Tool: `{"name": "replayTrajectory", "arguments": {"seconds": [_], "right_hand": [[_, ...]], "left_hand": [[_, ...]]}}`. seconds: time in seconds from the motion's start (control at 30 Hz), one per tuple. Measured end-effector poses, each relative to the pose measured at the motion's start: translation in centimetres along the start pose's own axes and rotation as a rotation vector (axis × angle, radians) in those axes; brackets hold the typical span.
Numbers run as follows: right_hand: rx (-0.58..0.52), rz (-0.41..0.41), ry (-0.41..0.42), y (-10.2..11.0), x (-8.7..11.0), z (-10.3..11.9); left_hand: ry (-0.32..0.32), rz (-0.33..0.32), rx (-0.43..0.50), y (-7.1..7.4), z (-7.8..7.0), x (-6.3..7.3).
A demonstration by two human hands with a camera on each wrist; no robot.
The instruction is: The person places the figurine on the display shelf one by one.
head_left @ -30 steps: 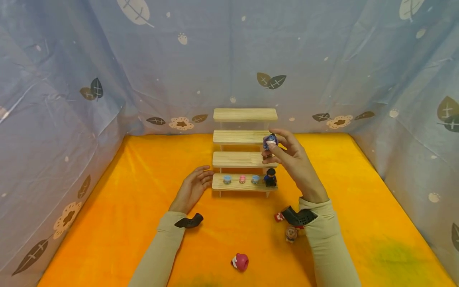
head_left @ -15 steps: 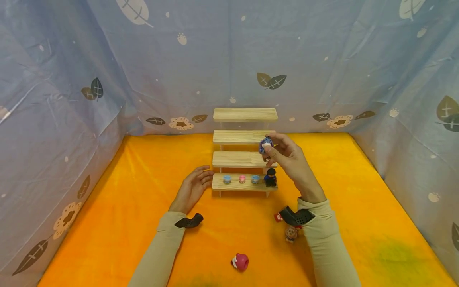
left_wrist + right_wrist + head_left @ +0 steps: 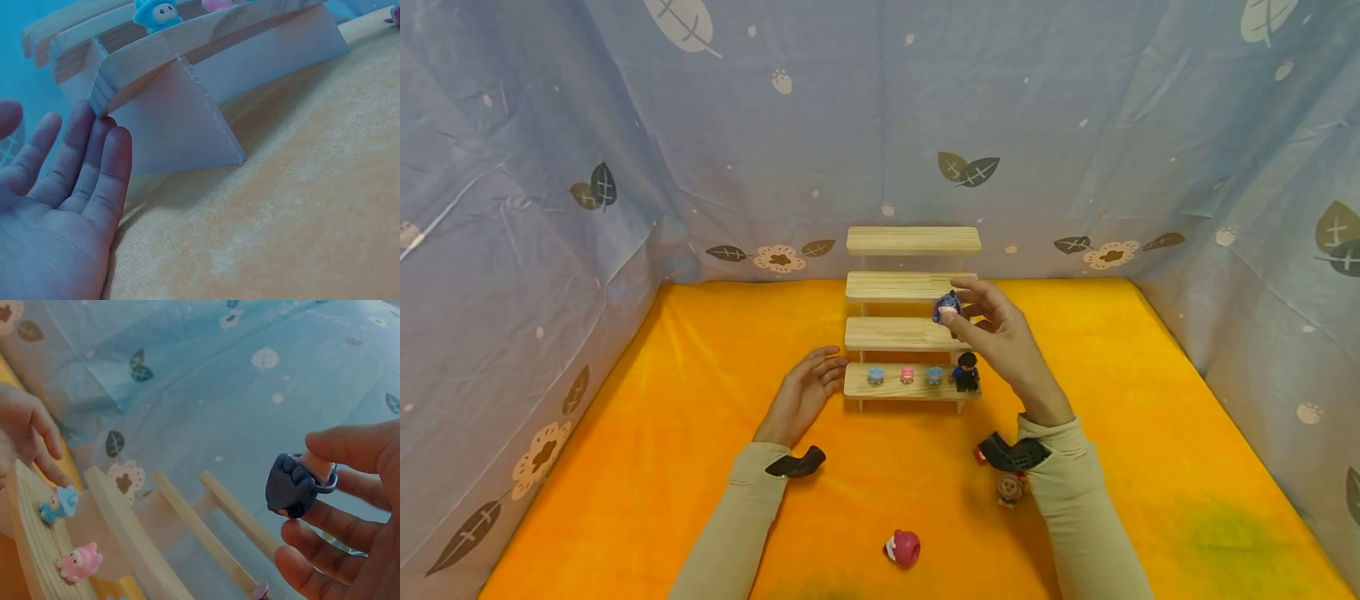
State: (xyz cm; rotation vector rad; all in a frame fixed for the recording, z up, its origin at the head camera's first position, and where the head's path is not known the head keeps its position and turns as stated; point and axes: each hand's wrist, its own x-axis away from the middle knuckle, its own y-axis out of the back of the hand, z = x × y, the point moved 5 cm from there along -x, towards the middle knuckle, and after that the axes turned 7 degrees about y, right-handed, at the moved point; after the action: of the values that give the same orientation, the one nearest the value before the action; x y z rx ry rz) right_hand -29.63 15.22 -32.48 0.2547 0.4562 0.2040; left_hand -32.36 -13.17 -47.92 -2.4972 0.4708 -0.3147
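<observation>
My right hand [image 3: 1006, 343] pinches a blue donkey figurine [image 3: 947, 307] between thumb and fingers, in front of the upper tiers of a wooden stepped shelf [image 3: 887, 334]. In the right wrist view, the figurine [image 3: 289, 487] shows its dark blue back, with the thumb on its pale part. My left hand [image 3: 802, 397] has relaxed fingers, their tips touching the left end of the lowest tier [image 3: 134, 65]. On that tier stand a light blue figurine [image 3: 876, 376], a pink one [image 3: 907, 375], a second light blue one [image 3: 935, 376] and a black-capped figure [image 3: 966, 373] at the right end.
A dark pink toy [image 3: 906, 548] lies on the orange cloth [image 3: 700, 467] near the front. By the right forearm are a brown round-headed figurine [image 3: 1009, 490] and a red item [image 3: 979, 455], partly hidden by the wrist camera [image 3: 1015, 453]. Patterned curtains [image 3: 880, 125] stand around.
My right hand has moved a little left and slightly down with the donkey figurine, which has turned somewhat in the fingers. The left hand has stayed in place.
</observation>
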Motion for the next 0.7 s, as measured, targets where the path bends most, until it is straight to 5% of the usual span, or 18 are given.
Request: {"name": "replayTrajectory", "arguments": {"seconds": [0.7], "right_hand": [[0.18, 0.001, 0.07, -0.85, -0.21, -0.59]], "left_hand": [[-0.001, 0.009, 0.008, 0.09, 0.05, 0.13]]}}
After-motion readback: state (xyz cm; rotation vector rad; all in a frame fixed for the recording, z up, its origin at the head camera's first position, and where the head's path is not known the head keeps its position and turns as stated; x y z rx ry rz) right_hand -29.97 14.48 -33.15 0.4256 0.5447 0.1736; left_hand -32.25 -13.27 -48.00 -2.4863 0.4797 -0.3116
